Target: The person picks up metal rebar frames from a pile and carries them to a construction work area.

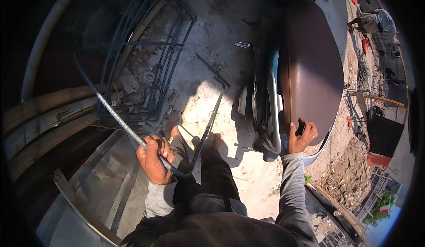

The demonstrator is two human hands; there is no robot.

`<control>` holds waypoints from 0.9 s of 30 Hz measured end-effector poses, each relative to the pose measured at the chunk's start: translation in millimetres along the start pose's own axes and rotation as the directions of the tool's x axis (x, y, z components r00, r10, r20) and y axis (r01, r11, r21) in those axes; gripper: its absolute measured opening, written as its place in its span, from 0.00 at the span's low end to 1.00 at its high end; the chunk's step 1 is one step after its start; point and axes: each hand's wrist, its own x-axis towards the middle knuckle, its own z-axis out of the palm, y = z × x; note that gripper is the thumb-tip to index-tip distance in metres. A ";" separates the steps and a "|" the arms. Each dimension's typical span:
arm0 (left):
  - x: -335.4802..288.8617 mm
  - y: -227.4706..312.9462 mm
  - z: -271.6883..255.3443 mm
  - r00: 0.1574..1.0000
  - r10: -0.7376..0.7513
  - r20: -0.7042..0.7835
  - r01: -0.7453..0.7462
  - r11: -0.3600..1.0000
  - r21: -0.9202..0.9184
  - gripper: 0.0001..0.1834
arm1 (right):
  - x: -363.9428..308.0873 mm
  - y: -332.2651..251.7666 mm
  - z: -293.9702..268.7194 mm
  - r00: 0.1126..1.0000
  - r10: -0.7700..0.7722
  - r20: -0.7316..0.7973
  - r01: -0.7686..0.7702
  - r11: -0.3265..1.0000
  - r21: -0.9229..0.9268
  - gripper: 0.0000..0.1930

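- Forearm on the person's left side, in a grey sleeve [158, 199], comes up from the lower edge, short and close to the body, with the wrist bent a little inward.
- The left hand [155, 158] is closed in a full fist around a bent steel bar [120, 120], the thumb wrapped across it.
- The ribbed bar slants from the upper left down through that fist, bends sharply just past it, then runs forward in front of the legs; whether it joins the dark piece at its far end cannot be told.
- The right arm stretches further forward, nearly straight, well apart from the left.
- The right hand [303, 137] rests on the near end of a brown seat [312, 65], half open, thumb spread and fingers curled; a dark spot shows between them, and whether it is shadow or something held cannot be told.
- The seat belongs to a motorcycle [273, 83] standing to the person's right.
- Beyond the left hand stand bent-rod frames [164, 44], with bamboo poles [57, 102] farther left.
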 end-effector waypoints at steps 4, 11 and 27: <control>-6.0 27.4 24.5 0.988 -0.009 0.153 0.008 1.000 0.002 0.18 | -19.3 -51.4 -8.3 0.980 -0.195 0.043 0.168 0.920 0.356 0.20; 4.3 10.9 60.3 0.900 -0.191 0.393 0.237 0.969 -0.071 0.19 | -146.6 -171.0 91.3 0.682 -0.442 0.583 -0.166 0.682 0.712 0.33; -56.7 62.8 122.8 0.473 -0.395 0.788 0.673 0.739 -0.034 0.08 | -171.2 -145.2 -36.7 0.945 -0.070 0.319 -0.242 0.503 0.829 0.11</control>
